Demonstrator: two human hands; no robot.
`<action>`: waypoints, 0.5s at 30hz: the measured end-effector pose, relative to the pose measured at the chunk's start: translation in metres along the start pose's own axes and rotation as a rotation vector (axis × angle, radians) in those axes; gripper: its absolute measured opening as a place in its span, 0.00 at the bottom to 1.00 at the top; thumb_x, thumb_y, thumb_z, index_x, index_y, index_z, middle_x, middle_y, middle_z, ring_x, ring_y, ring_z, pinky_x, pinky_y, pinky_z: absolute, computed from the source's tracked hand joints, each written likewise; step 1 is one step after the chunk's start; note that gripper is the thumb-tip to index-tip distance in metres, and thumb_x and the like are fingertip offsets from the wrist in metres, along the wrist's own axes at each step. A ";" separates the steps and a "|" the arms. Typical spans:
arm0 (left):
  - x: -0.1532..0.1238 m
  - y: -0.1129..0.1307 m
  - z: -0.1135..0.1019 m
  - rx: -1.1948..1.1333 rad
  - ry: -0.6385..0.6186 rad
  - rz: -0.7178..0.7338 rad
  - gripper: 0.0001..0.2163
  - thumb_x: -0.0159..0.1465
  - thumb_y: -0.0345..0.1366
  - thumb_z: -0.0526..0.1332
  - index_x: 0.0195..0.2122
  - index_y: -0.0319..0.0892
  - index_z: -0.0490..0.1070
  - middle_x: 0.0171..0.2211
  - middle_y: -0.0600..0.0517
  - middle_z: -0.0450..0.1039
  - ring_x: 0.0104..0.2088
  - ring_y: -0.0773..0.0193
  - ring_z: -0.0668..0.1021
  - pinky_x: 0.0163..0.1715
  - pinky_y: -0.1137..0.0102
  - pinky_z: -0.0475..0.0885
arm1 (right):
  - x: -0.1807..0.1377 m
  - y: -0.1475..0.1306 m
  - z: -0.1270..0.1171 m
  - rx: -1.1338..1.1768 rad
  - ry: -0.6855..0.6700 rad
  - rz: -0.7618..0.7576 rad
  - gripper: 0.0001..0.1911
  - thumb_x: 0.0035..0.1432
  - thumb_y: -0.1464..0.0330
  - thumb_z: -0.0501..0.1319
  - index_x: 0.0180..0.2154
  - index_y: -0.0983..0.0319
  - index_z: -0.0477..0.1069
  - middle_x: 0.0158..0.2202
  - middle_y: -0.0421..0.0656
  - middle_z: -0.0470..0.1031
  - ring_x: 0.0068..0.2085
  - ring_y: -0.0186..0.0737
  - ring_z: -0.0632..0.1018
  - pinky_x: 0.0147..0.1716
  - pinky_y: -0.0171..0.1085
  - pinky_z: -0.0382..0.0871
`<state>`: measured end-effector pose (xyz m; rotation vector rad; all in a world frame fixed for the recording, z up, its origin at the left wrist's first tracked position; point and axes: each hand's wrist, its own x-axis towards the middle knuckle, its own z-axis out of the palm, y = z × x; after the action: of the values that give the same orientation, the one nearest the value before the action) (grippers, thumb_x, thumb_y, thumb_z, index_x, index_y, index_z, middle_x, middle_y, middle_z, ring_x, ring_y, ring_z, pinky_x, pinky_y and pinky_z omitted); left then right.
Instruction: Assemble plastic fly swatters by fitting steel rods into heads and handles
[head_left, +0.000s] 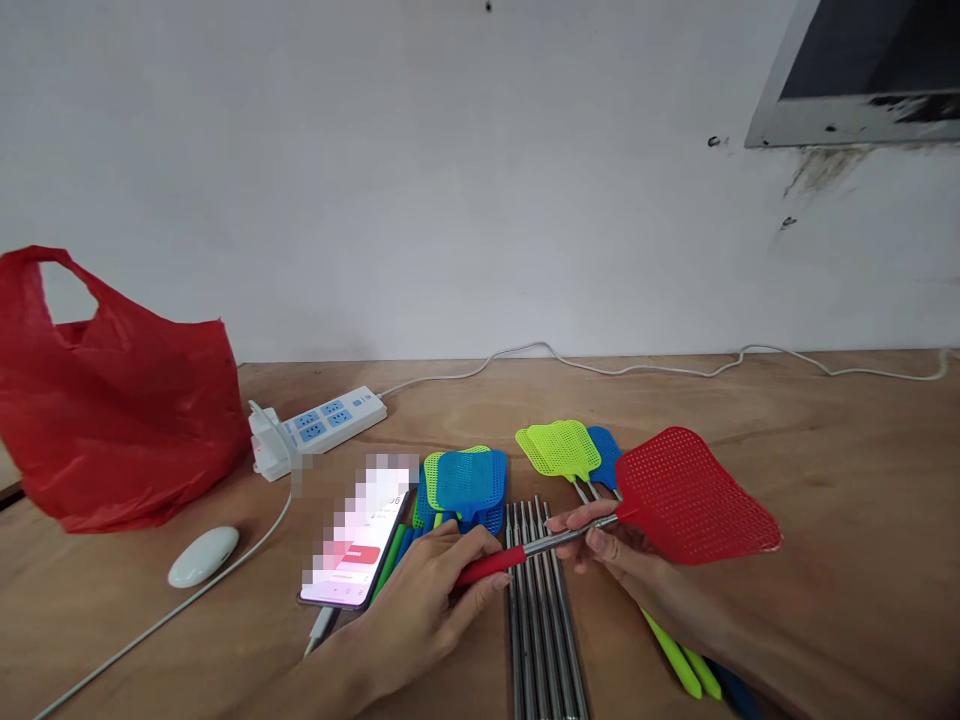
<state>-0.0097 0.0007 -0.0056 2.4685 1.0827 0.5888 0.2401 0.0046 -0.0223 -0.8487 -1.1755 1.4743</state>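
Observation:
A red fly swatter (694,495) with a metal shaft is held across the table's middle. My left hand (442,580) is wrapped round its red handle. Near the swatter's head, the fingers of my right hand (611,540) pinch the metal shaft. Below it lie several bare metal rods (536,610) side by side. To their left rest blue and green fly swatters (465,485), partly hidden by my left hand. Yellow-green swatters (562,448) and a blue swatter (606,458) lie to the right, their handles (679,655) showing below my right forearm.
A lit phone (360,540) on a charging cable lies left of the swatters. Behind it is a white power strip (334,420) with a plug. A red plastic bag (120,410) stands at far left, a white oval case (204,557) before it. A cable (630,370) runs along the wall.

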 end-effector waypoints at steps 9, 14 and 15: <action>0.004 0.010 0.001 -0.092 -0.130 -0.092 0.23 0.76 0.45 0.39 0.26 0.43 0.61 0.24 0.55 0.67 0.26 0.64 0.71 0.31 0.69 0.63 | 0.007 0.002 -0.003 0.292 0.162 -0.112 0.10 0.56 0.60 0.71 0.31 0.60 0.78 0.33 0.41 0.77 0.32 0.33 0.75 0.30 0.31 0.71; 0.004 0.009 -0.005 -0.149 -0.042 -0.064 0.19 0.75 0.43 0.45 0.26 0.43 0.58 0.25 0.56 0.63 0.26 0.65 0.68 0.29 0.70 0.61 | 0.015 -0.003 -0.013 0.387 0.385 -0.154 0.14 0.51 0.59 0.73 0.29 0.60 0.74 0.28 0.38 0.74 0.26 0.30 0.70 0.26 0.28 0.69; 0.003 0.009 -0.006 -0.154 -0.013 -0.064 0.18 0.74 0.43 0.46 0.27 0.44 0.58 0.25 0.56 0.63 0.26 0.65 0.68 0.29 0.70 0.61 | 0.016 -0.004 -0.015 0.389 0.405 -0.151 0.14 0.50 0.59 0.74 0.28 0.60 0.73 0.28 0.38 0.74 0.25 0.29 0.69 0.25 0.28 0.68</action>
<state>-0.0055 -0.0016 0.0049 2.2939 1.0659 0.6122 0.2517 0.0234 -0.0214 -0.7256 -0.6112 1.2742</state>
